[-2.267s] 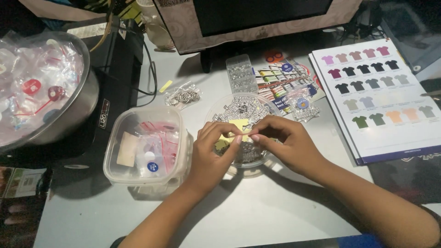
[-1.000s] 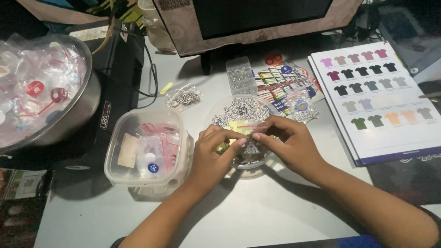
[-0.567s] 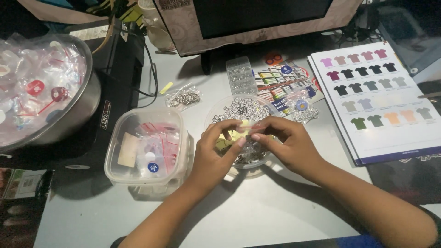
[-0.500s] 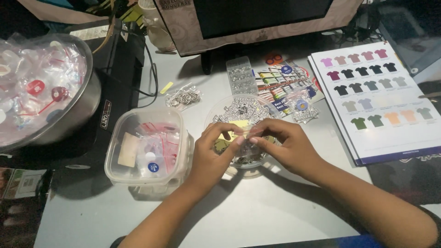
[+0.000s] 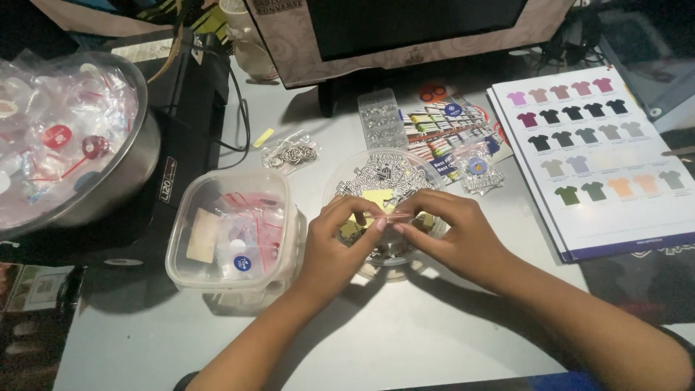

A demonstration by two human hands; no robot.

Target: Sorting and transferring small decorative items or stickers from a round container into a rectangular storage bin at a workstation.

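Both hands pinch a small clear bag (image 5: 387, 217) between them, left hand (image 5: 337, 242) and right hand (image 5: 456, 235) equally close, its long axis left-right over the round tub (image 5: 347, 181).

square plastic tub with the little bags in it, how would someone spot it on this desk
Start from the big steel bowl heaped with bagged badges at the left edge. Just right of it, beside the left hand, sits the square plastic tub. Unlike the round clear container under the hands, it has rounded corners and holds red-striped zip bags.
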